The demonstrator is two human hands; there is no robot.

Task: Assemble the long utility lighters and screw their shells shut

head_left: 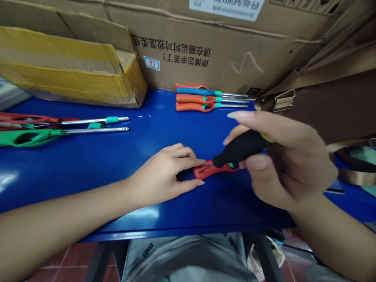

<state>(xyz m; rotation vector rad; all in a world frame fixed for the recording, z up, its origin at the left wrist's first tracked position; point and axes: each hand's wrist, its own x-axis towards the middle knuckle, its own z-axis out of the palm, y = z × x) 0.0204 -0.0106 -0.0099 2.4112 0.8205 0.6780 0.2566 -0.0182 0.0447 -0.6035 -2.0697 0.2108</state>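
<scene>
A red utility lighter (pixel 205 169) lies on the blue table, its handle end toward the left. My left hand (pixel 171 171) pinches that end between thumb and fingers and presses it to the tabletop. In my right hand (pixel 289 154) is a screwdriver with a black grip (pixel 241 148), tilted down to the left. Its thin shaft reaches the slot in the lighter's handle; whether the tip touches a screw I cannot tell. The lighter's right end is hidden behind my right hand.
Several orange and blue lighters (pixel 196 99) lie stacked by a large cardboard box (pixel 229 51). Green and red lighters (pixel 32 135) lie at left, before a yellow-taped carton (pixel 73 78). A brown bag with a metal buckle (pixel 284 101) and a tape-like roll (pixel 357 177) are at right.
</scene>
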